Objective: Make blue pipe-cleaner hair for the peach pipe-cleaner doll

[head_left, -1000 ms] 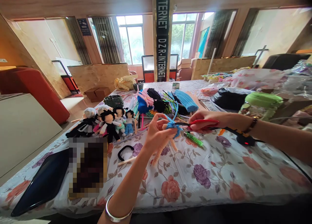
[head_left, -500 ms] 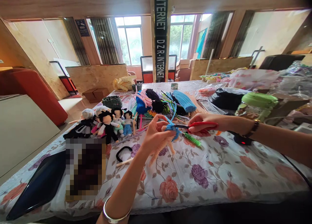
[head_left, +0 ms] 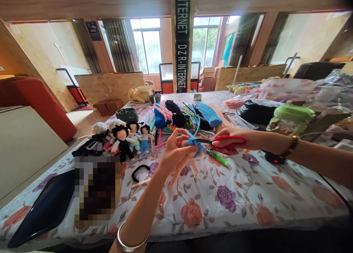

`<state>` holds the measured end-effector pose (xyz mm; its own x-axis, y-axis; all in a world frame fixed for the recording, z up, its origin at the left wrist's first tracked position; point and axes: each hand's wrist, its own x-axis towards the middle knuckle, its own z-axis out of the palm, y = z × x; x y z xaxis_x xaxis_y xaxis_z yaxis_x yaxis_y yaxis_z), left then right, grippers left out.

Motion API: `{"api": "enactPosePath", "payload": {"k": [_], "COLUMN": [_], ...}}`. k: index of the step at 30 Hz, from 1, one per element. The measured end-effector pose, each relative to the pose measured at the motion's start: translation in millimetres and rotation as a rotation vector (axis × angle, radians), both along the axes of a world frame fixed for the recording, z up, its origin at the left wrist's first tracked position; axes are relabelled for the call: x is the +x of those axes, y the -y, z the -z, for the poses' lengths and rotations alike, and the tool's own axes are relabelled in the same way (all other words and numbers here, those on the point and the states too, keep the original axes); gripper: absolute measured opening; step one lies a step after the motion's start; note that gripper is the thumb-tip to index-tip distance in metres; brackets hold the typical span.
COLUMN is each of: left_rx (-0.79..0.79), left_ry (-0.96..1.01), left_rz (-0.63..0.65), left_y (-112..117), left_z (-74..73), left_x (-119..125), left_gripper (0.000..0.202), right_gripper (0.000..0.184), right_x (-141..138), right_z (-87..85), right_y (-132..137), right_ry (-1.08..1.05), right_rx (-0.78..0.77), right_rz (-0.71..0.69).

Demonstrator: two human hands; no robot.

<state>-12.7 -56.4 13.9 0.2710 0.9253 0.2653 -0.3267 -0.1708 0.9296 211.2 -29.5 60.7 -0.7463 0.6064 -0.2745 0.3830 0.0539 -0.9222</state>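
My left hand [head_left: 173, 149] is closed around a small pipe-cleaner doll [head_left: 190, 150] with a blue wrapped top and peach-coloured legs hanging down. It holds the doll above the flowered tablecloth [head_left: 234, 198]. My right hand [head_left: 230, 140] grips red-handled scissors [head_left: 220, 139], whose dark blades point left and reach the doll's blue top. A blue strand sticks up from the doll just above the blades.
A row of finished dolls [head_left: 118, 139] lies to the left. Behind the hands is a heap of coloured pipe cleaners [head_left: 182, 115]. A green stick [head_left: 217, 157], a black loop [head_left: 139, 171], a dark tablet [head_left: 41, 212], a green-lidded jar [head_left: 292, 119] and a black device with a red light [head_left: 274, 158] also rest on the table.
Both hands have lifted slightly with the doll and scissors. The blades have stayed at the doll's blue top.
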Motion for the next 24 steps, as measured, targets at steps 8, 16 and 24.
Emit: {"api": "enactPosePath", "payload": {"k": [8,16,24], "left_rx": [-0.021,-0.023,-0.029], "left_ry": [0.023,0.063,0.053], "left_rz": [-0.079,-0.064,-0.032], "left_y": [0,1,2], "left_z": [0.1,-1.1,-1.5], "left_x": [3,3,3], "left_gripper": [0.041,0.041,0.042], "right_gripper": [0.039,0.039,0.041], "right_x": [-2,7,5], "right_z": [3.8,-1.4,-3.5], "right_y": [4,1,3], "right_ry": [0.069,0.097,0.086], "right_rx": [0.089,0.132,0.103], "right_rz": [0.148,0.118,0.099]}}
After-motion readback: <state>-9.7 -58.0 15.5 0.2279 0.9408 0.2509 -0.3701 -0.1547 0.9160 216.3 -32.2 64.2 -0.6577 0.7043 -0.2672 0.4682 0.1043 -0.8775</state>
